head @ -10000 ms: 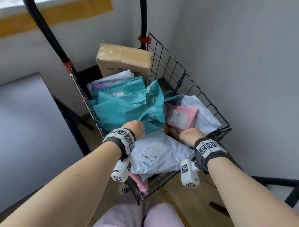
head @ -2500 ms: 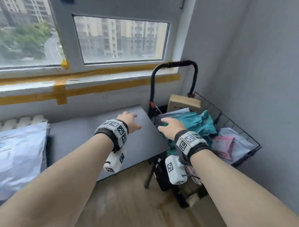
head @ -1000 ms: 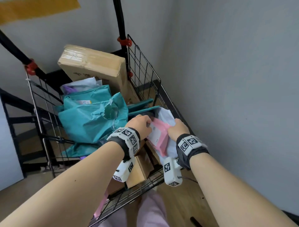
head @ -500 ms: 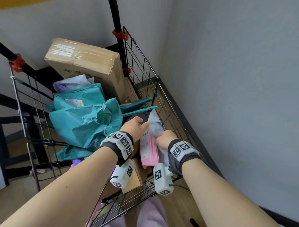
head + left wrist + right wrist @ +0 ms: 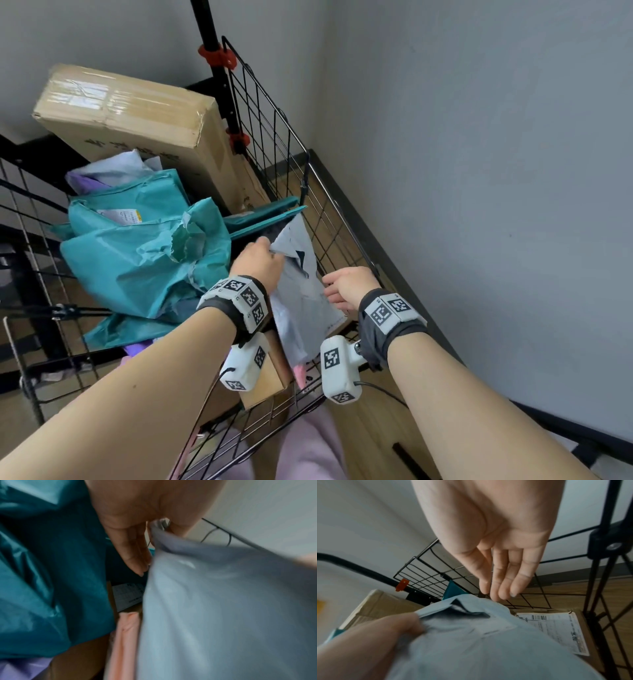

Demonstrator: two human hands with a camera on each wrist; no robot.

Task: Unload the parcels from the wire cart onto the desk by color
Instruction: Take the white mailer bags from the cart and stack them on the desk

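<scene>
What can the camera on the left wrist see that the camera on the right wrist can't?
Only the left wrist view shows the pink parcel and a purple parcel, tucked low between the other bags. Only the right wrist view shows the right hand with straight fingers, the big cardboard box and a labelled box. Both show the grey parcel pinched by the left hand, and some teal parcels.

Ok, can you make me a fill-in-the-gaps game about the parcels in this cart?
1. The left hand pinches the ____ mailer.
2. The big crumpled bag beside it is ____.
3. The brown parcel at the back of the cart is a cardboard ____.
Missing words: grey, teal, box.
</scene>
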